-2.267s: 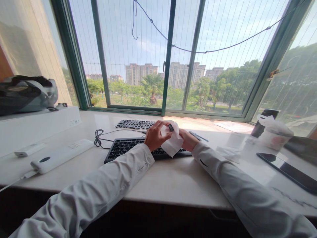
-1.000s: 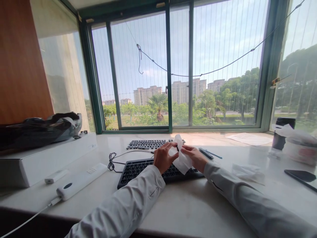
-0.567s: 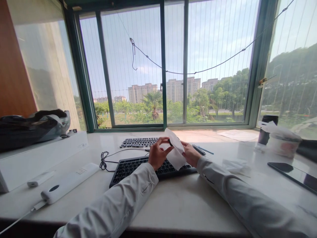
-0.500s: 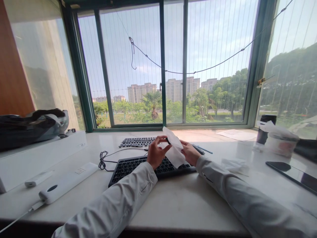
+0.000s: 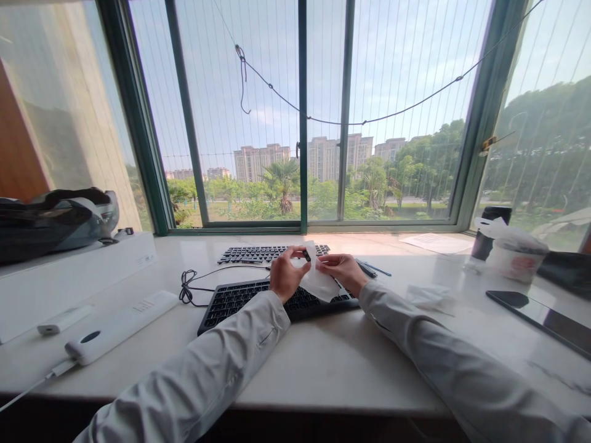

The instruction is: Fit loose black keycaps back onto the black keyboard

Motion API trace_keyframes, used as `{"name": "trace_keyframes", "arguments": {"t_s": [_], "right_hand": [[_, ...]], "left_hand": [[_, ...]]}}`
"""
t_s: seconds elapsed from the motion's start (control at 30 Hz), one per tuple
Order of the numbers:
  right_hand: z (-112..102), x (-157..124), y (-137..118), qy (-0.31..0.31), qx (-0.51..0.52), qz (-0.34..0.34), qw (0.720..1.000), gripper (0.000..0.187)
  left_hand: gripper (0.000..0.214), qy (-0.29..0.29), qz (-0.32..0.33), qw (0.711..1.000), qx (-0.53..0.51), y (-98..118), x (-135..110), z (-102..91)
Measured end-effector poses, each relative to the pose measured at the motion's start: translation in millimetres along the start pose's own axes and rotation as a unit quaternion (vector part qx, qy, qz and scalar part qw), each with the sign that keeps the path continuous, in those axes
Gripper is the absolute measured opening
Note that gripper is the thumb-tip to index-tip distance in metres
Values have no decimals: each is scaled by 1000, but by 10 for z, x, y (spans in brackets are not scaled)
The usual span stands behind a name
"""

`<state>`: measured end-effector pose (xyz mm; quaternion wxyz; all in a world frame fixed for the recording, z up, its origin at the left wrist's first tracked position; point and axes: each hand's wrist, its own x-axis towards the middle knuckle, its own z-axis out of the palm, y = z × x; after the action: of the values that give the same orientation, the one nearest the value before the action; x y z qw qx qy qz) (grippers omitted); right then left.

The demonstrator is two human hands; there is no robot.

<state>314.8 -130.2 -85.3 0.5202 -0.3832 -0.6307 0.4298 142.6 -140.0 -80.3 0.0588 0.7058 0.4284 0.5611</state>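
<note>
Above the black keyboard (image 5: pixel 235 301), my left hand (image 5: pixel 285 277) pinches a small black keycap (image 5: pixel 306 255) between thumb and fingers. A thin white tissue (image 5: pixel 319 285) hangs between my hands, with its upper part against the keycap. My right hand (image 5: pixel 345 272) is closed on the tissue's right side, fingertips close to the keycap. Both hands hide part of the keyboard. Behind it, several loose black keycaps (image 5: pixel 249 253) lie in rows on the white tabletop.
A coiled black cable (image 5: pixel 187 289) lies left of the keyboard. Further left are a white power strip (image 5: pixel 124 326) and a white box (image 5: pixel 115 264). Slim tools (image 5: pixel 369 269), a crumpled tissue (image 5: pixel 427 296), a phone (image 5: pixel 545 320) and a bagged tub (image 5: pixel 517 258) are at right.
My right fingers have moved left, nearer the keycap, and the tissue has gone from spread out to more bunched. The whole view has shifted slightly.
</note>
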Motion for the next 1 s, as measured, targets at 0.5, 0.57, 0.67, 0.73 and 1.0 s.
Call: {"name": "trace_keyframes", "arguments": {"t_s": [0.5,0.57,0.67,0.73,1.0], "right_hand": [[-116,92,65,50,88,38,994,43],[-96,82,54,35,90,37,995,41],[-83,76,42,18,91,35,995,39],[-82,75,44,10,86,35,996,39],[-80,27,22,-21,49,17,998,44]], "left_hand": [[42,-67,-45,987,-141,52,-23,14],[44,-78,-49,983,-157,62,-26,22],[44,-96,-50,979,-176,80,-36,29],[44,-106,-47,977,-179,87,-41,30],[44,-133,-26,980,-148,63,-44,21]]}}
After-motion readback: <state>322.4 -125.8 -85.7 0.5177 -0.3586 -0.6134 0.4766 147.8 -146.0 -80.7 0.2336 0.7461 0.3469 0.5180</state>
